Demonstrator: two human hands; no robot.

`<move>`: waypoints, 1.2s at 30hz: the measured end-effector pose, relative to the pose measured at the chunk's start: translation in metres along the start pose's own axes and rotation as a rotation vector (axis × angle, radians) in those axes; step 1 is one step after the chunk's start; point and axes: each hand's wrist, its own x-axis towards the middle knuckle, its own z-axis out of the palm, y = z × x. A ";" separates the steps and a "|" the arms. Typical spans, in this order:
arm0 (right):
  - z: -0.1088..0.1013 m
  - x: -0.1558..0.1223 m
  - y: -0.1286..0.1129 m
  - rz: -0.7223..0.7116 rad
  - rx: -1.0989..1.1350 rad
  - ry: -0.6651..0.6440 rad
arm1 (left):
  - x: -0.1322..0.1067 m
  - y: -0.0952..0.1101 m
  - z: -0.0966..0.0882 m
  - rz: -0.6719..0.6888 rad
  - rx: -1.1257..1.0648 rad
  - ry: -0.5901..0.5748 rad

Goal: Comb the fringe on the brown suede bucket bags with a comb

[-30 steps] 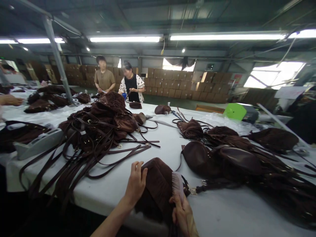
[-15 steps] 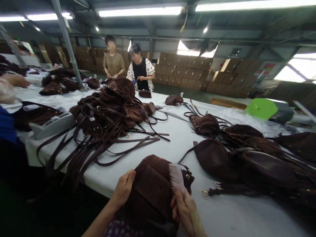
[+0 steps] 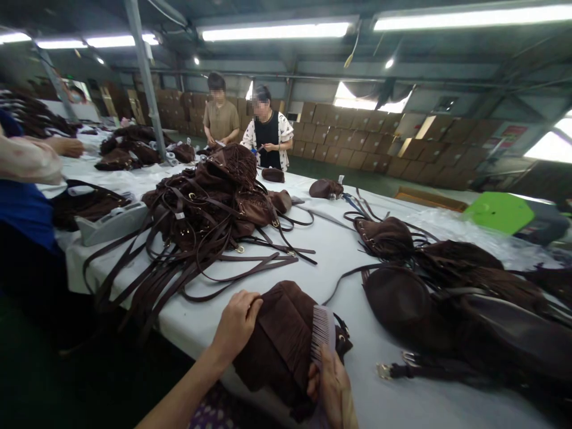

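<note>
A dark brown bag (image 3: 277, 345) with metal eyelets lies tilted at the near edge of the white table (image 3: 339, 241). My left hand (image 3: 239, 322) is closed on the bag's upper left edge, fingers curled over it. A pale wide-toothed comb (image 3: 322, 330) sits in my right hand (image 3: 328, 381), its teeth turned left and lying against the bag's right part. My right fingers wrap round the lower end of the comb, hiding it. The bag's lower end hangs near the table's front edge.
Left of centre a heap of brown bags (image 3: 210, 202) trails long straps. More brown bags (image 3: 447, 298) with buckles lie at right. A grey holder (image 3: 111, 221) and a co-worker's arm (image 3: 31, 158) are at left. Two people (image 3: 270, 128) stand across the table. A green machine (image 3: 498, 213) stands far right.
My view has shifted slightly left, so the surroundings appear further right. The bag is tilted more, its lower end now showing above my lap. Both hands keep their hold.
</note>
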 end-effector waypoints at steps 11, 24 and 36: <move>-0.001 -0.002 0.007 -0.074 0.031 -0.029 | -0.024 0.036 0.008 -0.019 0.283 -0.069; -0.017 0.003 0.003 -0.202 -0.002 -0.202 | -0.001 0.037 0.014 -0.226 0.498 -0.518; 0.006 0.025 -0.082 -0.461 -0.322 -0.192 | -0.008 0.012 -0.001 -0.238 -0.502 -0.559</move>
